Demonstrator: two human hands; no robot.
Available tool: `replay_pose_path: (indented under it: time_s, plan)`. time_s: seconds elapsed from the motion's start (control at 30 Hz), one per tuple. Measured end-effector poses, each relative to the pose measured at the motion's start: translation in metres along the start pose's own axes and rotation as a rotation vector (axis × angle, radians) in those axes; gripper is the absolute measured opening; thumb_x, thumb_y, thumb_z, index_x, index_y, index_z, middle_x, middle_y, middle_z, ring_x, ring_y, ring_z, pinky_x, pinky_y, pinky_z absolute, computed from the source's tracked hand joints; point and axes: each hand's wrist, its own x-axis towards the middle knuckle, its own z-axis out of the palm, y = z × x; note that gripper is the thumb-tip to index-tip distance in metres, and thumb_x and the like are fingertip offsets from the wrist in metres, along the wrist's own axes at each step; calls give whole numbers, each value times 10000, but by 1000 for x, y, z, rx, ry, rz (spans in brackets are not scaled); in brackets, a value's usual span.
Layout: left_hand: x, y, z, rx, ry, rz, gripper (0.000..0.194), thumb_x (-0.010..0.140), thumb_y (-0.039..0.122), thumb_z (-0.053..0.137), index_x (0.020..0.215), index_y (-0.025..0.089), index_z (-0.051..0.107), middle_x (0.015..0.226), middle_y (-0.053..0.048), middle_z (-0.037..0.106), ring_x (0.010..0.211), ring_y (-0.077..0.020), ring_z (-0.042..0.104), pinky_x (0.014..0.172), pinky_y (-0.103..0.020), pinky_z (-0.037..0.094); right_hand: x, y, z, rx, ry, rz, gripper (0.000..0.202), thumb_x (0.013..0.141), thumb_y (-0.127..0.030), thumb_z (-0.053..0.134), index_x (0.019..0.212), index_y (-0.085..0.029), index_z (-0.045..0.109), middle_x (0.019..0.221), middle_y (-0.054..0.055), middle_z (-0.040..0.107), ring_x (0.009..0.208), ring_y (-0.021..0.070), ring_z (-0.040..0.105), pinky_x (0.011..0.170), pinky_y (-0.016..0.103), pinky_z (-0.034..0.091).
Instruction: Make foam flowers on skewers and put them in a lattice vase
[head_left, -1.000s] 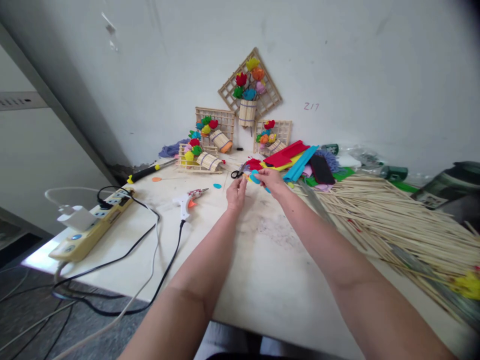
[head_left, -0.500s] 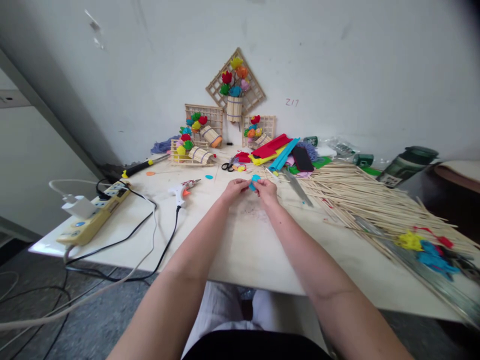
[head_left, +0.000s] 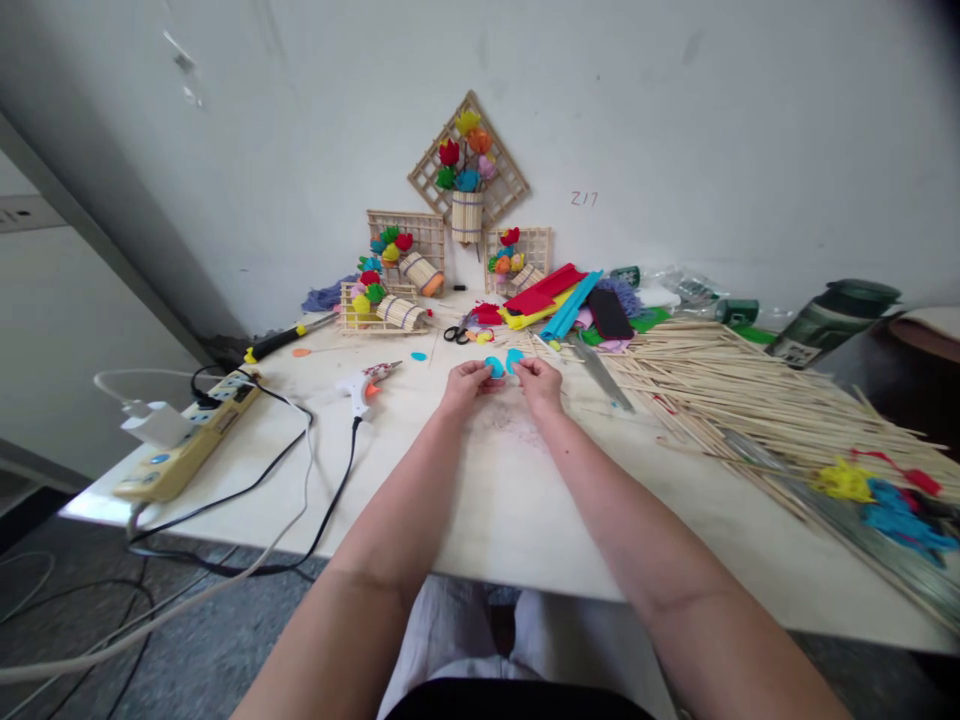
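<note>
Between the fingertips of my left hand [head_left: 467, 386] is a small blue petal-shaped piece [head_left: 494, 367], apparently crepe paper. My right hand [head_left: 539, 384] pinches a second blue petal [head_left: 514, 358] just beside it. The two pieces are side by side with a narrow gap, held over the middle of the table. Another blue petal [head_left: 418, 356] lies flat to the left of my hands. A white glue gun [head_left: 360, 394] rests on the table further left, its nozzle pointing away to the right. Black-handled scissors [head_left: 456, 333] lie beyond my hands.
A yellow power strip [head_left: 184, 440] with cables lies at the left edge. Lattice panels with paper flowers [head_left: 405, 245] stand by the wall. Folded coloured crepe paper [head_left: 551, 300], a metal ruler [head_left: 602, 372], many thin sticks [head_left: 720, 390] and a dark green bottle [head_left: 836, 325] are at right.
The blue pieces were together between both hands; now they are apart, one in each hand. My right hand has shifted slightly to the right. The view has shifted a little.
</note>
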Motion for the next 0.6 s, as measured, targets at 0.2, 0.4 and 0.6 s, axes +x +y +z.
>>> replay_pose_path:
  time_s: [0.2, 0.4, 0.6]
  plan:
    - [0, 2, 0, 34, -22, -46, 263, 635, 289, 705, 788, 103, 598, 663, -37, 660, 608, -140, 640, 574, -236, 485, -5, -4, -1, 73, -99, -21, 295, 581, -400, 613, 739, -151, 616, 528, -37, 524, 479, 90, 439, 458, 221, 359]
    - [-3, 6, 1, 62, -67, -66, 245, 649, 268, 696, 794, 95, 604, 647, -42, 663, 602, -134, 635, 602, -240, 497, -8, -6, 1, 91, -116, 6, 251, 577, -365, 611, 701, -148, 616, 522, -40, 507, 493, 91, 431, 461, 220, 341]
    - [-3, 7, -1, 47, -101, -77, 222, 627, 223, 675, 790, 88, 608, 645, -56, 666, 583, -148, 633, 595, -255, 502, -6, -2, 1, 72, -126, 9, 242, 565, -345, 619, 694, -140, 625, 631, -2, 588, 604, 116, 504, 534, 228, 388]
